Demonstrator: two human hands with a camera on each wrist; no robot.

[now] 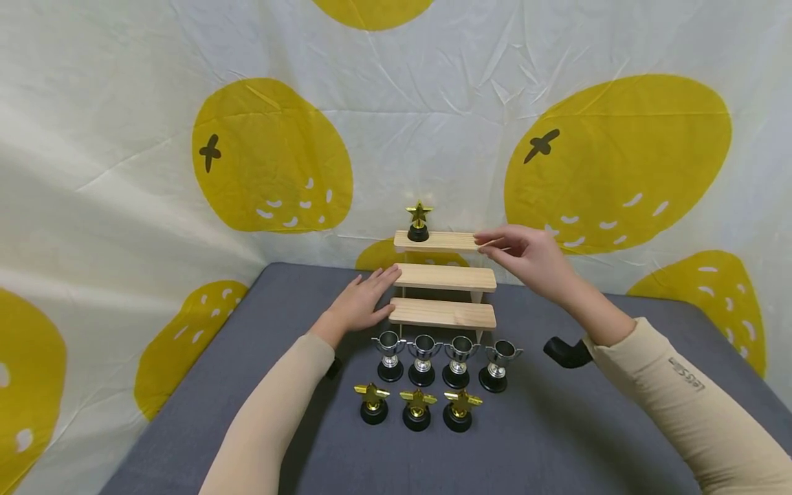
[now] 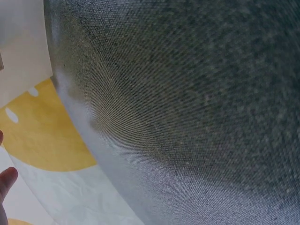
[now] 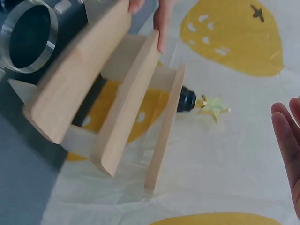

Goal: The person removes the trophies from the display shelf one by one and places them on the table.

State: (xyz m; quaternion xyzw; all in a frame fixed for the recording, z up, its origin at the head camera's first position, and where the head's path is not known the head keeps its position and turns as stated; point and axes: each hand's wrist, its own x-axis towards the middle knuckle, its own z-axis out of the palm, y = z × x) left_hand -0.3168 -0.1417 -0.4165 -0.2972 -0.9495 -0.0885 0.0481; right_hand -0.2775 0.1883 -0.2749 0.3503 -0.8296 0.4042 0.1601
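A three-step wooden stand [image 1: 442, 313] stands on the dark grey table. On the left of its top step is a gold star trophy [image 1: 419, 223] with a black base. My left hand [image 1: 361, 302] rests at the stand's left side, its extended fingers touching the ends of the middle and lowest steps. By the right end of the top step is my right hand [image 1: 526, 254], fingers lightly bent and thumb apart. In the right wrist view, its fingers [image 3: 286, 136] hold nothing and sit away from the steps. The left wrist view has mostly grey cloth and a fingertip [image 2: 8, 179].
Several silver cup trophies [image 1: 423, 357] line up just before the stand. Nearer to me stand three more gold star trophies [image 1: 417, 410] in a row. A white cloth with yellow fruit shapes [image 1: 433, 137] hangs behind the table. A black piece [image 1: 568, 352] juts out by my right sleeve.
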